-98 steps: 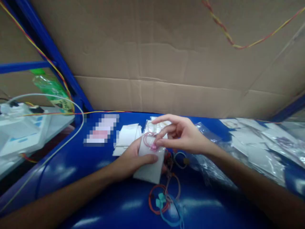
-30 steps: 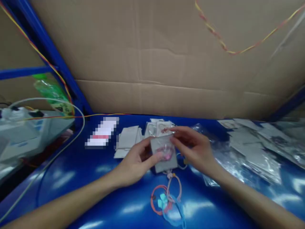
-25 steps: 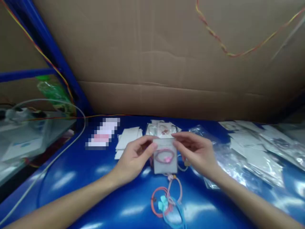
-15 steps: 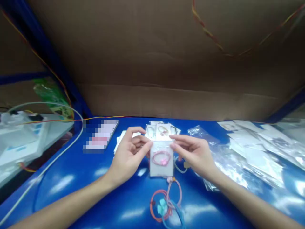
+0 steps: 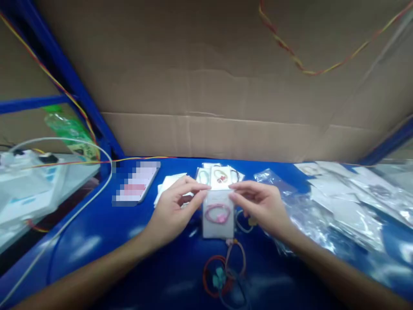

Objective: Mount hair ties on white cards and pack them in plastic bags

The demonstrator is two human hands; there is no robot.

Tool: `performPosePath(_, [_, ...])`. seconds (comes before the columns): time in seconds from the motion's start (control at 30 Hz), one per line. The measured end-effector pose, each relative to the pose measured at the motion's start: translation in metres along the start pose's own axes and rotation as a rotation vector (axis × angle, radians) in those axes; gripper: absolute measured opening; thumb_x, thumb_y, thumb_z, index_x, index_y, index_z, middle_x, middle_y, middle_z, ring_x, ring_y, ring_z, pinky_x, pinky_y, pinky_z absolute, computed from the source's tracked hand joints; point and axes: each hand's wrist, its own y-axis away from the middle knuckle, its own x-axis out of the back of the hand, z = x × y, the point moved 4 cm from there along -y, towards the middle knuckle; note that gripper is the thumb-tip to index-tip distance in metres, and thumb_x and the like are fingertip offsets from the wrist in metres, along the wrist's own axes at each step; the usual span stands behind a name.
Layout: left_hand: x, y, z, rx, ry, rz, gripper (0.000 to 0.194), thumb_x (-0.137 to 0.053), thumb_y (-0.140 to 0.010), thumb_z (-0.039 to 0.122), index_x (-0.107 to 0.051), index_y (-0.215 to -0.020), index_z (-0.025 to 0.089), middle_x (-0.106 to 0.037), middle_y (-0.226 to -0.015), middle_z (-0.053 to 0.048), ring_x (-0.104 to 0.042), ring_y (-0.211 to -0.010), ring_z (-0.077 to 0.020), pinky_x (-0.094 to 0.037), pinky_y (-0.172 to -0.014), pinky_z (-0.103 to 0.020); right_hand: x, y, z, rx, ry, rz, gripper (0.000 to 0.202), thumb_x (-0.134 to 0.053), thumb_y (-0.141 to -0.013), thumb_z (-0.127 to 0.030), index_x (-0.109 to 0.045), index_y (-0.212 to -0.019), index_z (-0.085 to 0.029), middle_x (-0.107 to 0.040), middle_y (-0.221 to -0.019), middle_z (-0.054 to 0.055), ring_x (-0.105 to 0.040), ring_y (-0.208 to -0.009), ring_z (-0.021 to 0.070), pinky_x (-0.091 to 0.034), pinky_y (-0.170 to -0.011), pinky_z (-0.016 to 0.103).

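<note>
In a clear plastic bag is a white card with a pink hair tie looped on it. My left hand pinches the bag's top left corner between thumb and index finger. At the top right corner, my right hand has its thumb and index finger closed on the edge. Just behind the bag lies a small pile of carded hair ties. Nearer to me are loose hair ties, one red, one pink; another pale loop sits beside my right fingers.
A phone lies on the blue table at left, beside white cards. Clear plastic bags and packed cards spread across the right. A white cable crosses the left edge. Cardboard stands behind.
My left index finger has come down onto the bag's top edge, closing toward the thumb. The bag stays nearly in place, and the front of the table looks darker.
</note>
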Motion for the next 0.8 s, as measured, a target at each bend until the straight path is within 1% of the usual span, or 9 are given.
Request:
performPosePath(0.1, [0.002, -0.001, 0.0, -0.017, -0.022, 0.035, 0.014, -0.073, -0.088, 0.032, -0.082, -0.094, 0.025, -0.071, -0.101, -0.006, -0.064, -0.101, -0.0241, -0.053, -0.09, -0.031, 0.001, -0.001, -0.003, 0.032, 0.041, 0.01, 0.023, -0.081, -0.08, -0.039, -0.079, -0.093, -0.019, -0.078, -0.083, 0.007, -0.071, -0.071, 0.0208, -0.058, -0.06, 0.033])
performPosePath(0.17, [0.002, -0.001, -0.001, 0.033, -0.011, 0.024, 0.016, -0.071, -0.09, 0.034, -0.082, -0.095, 0.023, -0.076, -0.104, -0.007, -0.066, -0.102, -0.0254, -0.05, -0.096, -0.033, 0.002, -0.001, -0.006, 0.081, 0.118, 0.019, 0.019, -0.08, -0.082, -0.038, -0.079, -0.09, -0.02, -0.077, -0.088, 0.007, -0.071, -0.08, 0.0218, -0.057, -0.066, 0.033])
performPosePath(0.3, [-0.001, 0.0, -0.003, 0.133, 0.01, -0.026, 0.024, -0.068, -0.092, 0.039, -0.08, -0.105, 0.022, -0.08, -0.097, -0.005, -0.071, -0.09, -0.0244, -0.053, -0.089, -0.032, 0.0, 0.001, -0.009, 0.105, 0.093, -0.018, 0.015, -0.075, -0.088, -0.034, -0.075, -0.091, -0.02, -0.077, -0.099, 0.007, -0.071, -0.093, 0.0219, -0.056, -0.075, 0.031])
performPosePath(0.37, [-0.003, 0.001, -0.003, 0.146, 0.028, -0.033, 0.024, -0.069, -0.092, 0.039, -0.08, -0.105, 0.022, -0.08, -0.097, -0.005, -0.072, -0.09, -0.0244, -0.053, -0.086, -0.031, -0.003, 0.002, -0.006, 0.022, -0.025, -0.068, 0.018, -0.072, -0.09, -0.037, -0.07, -0.096, -0.02, -0.078, -0.091, 0.005, -0.072, -0.082, 0.0191, -0.056, -0.07, 0.029])
performPosePath(0.47, [-0.003, 0.001, -0.003, 0.166, 0.072, -0.014, 0.023, -0.071, -0.09, 0.039, -0.079, -0.101, 0.02, -0.081, -0.093, -0.005, -0.073, -0.087, -0.0248, -0.054, -0.079, -0.029, -0.008, 0.003, -0.001, -0.111, -0.128, -0.154, 0.025, -0.07, -0.091, -0.041, -0.064, -0.106, -0.02, -0.075, -0.073, 0.001, -0.066, -0.058, 0.015, -0.049, -0.053, 0.024])
performPosePath(0.53, [-0.004, 0.001, -0.003, 0.182, 0.109, -0.006, 0.023, -0.072, -0.09, 0.039, -0.077, -0.099, 0.019, -0.08, -0.088, -0.005, -0.073, -0.083, -0.0244, -0.054, -0.074, -0.028, -0.01, 0.004, 0.0, -0.14, -0.128, -0.187, 0.029, -0.073, -0.089, -0.041, -0.067, -0.106, -0.019, -0.077, -0.074, 0.002, -0.068, -0.061, 0.0161, -0.05, -0.054, 0.025])
performPosePath(0.6, [-0.004, 0.0, -0.002, 0.185, 0.131, -0.005, 0.023, -0.071, -0.09, 0.04, -0.075, -0.098, 0.019, -0.079, -0.083, -0.004, -0.073, -0.08, -0.023, -0.054, -0.071, -0.027, -0.009, 0.004, 0.0, -0.13, -0.09, -0.199, 0.027, -0.075, -0.087, -0.042, -0.072, -0.097, -0.017, -0.079, -0.082, 0.005, -0.071, -0.071, 0.019, -0.053, -0.061, 0.027])
performPosePath(0.67, [-0.005, 0.0, -0.001, 0.179, 0.159, -0.04, 0.023, -0.07, -0.09, 0.041, -0.073, -0.097, 0.018, -0.079, -0.084, -0.004, -0.073, -0.08, -0.0222, -0.054, -0.07, -0.027, -0.008, 0.004, 0.0, -0.106, -0.035, -0.209, 0.028, -0.073, -0.088, -0.043, -0.074, -0.086, -0.015, -0.079, -0.085, 0.006, -0.071, -0.075, 0.0205, -0.053, -0.066, 0.029])
performPosePath(0.8, [-0.013, 0.002, -0.004, 0.215, 0.247, -0.231, 0.035, -0.07, -0.09, 0.042, -0.071, -0.116, 0.019, -0.079, -0.097, -0.006, -0.073, -0.09, -0.0239, -0.057, -0.079, -0.031, -0.007, 0.005, -0.003, -0.08, 0.029, -0.219, 0.03, -0.068, -0.092, -0.043, -0.076, -0.087, -0.015, -0.077, -0.082, 0.006, -0.069, -0.072, 0.0187, -0.051, -0.064, 0.028])
